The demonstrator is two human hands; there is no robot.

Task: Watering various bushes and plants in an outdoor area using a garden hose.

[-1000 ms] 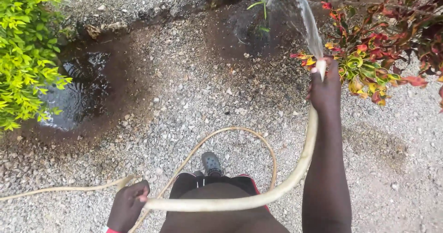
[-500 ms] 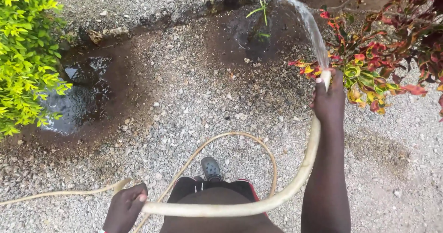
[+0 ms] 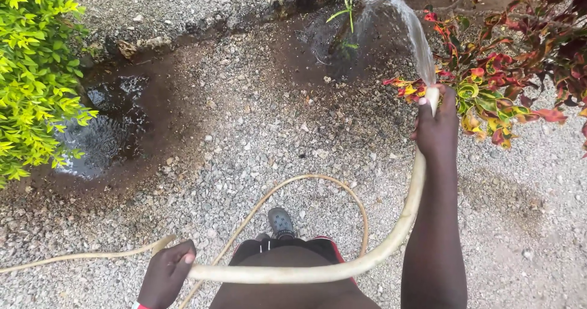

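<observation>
Right hand: arm straight out ahead, fist wrapped around the end of the cream hose, thumb up beside the nozzle opening. Hose tip points up and forward. Water jet leaves the tip, arcs up and left, and comes down by a small green seedling in dark wet soil.

Left hand: low, bottom left of the view, close to the body. Fingers curled around the same hose further back along its run. Red band at the wrist, partly cut off by the frame edge.

Between the two hands the hose sags in a curve across the front of the person's thighs. Behind the left hand it trails off to the left frame edge; a thinner loop of it lies on the gravel ahead, circling a grey shoe.

Surroundings: red-yellow-green croton shrub just beside the right hand, leaves nearly touching the knuckles. Yellow-green bush at the left edge. Puddle in muddy ground next to that bush, well apart from both hands.
</observation>
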